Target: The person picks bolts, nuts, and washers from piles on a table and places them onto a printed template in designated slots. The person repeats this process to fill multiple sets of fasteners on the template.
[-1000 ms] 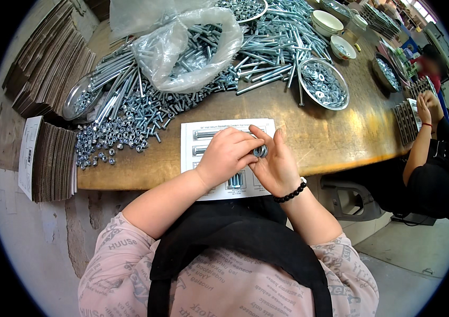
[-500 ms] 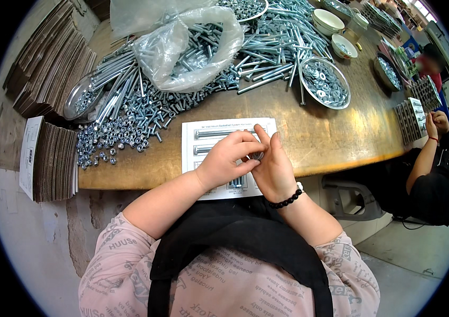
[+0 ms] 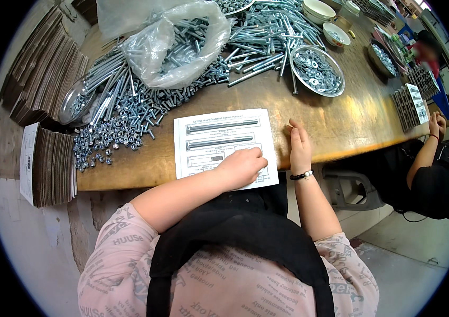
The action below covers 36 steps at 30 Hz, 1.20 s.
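Note:
A white printed sheet lies at the table's front edge before me. Two long bolt shapes run across its upper part; whether they are real bolts or printed ones I cannot tell. My left hand rests low on the sheet, its fingers bent together and pointing down; anything in them is hidden. Just right of the sheet, my right hand is raised on edge over the table edge, with its fingers stretched out. Nothing shows in it, though its palm is partly hidden.
Loose nuts, short bolts and long bolts heap up behind the sheet, around an open plastic bag. A bowl of washers stands right of them. Cardboard stacks stand left. Another person's hand is at far right.
My hands have parted from each other. The left came down onto the sheet's lower part, and the right moved to the right. The view has shifted slightly.

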### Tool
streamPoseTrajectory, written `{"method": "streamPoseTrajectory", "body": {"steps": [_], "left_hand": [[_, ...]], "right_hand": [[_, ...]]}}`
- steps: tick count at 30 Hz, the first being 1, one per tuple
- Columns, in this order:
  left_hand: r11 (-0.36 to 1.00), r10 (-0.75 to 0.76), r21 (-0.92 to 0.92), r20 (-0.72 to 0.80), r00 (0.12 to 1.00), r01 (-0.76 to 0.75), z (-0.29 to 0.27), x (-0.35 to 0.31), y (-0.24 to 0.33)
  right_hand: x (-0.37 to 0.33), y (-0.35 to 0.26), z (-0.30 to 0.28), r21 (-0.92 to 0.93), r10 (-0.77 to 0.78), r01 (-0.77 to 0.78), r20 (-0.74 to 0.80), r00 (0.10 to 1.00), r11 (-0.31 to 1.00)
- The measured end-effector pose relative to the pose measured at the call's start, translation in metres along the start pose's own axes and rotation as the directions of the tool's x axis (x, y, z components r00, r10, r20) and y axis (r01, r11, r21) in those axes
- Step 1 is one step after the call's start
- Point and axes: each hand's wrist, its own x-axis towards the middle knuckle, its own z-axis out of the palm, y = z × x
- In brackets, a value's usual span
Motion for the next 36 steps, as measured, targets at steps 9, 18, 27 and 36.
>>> {"method": "streamPoseTrajectory", "body": {"steps": [9, 18, 27, 36], "left_hand": [[0.99, 0.033, 0.135, -0.018, 0.999, -0.03, 0.006, -0.002, 0.007], [0.993, -0.093, -0.099, -0.372, 0.924, 0.06, -0.052, -0.042, -0.015], [0.892, -0.391, -0.156, -0.736, 0.552, 0.424, -0.14, -0.116, -0.092], [0.775, 0.095, 0.598, -0.428, 0.899, 0.203, -0.199, -0.007, -0.134]], "right_hand": [[-0.004, 0.008, 0.0, -0.172, -0.156, 0.165, 0.066, 0.986, 0.971], [-0.009, 0.025, -0.012, -0.033, -0.05, 0.052, 0.043, 0.998, 0.998], [-0.007, -0.004, -0.016, -0.373, -0.208, 0.24, 0.124, 0.97, 0.896], [-0.005, 0.004, -0.016, -0.414, -0.186, 0.204, 0.084, 0.979, 0.887]]}}
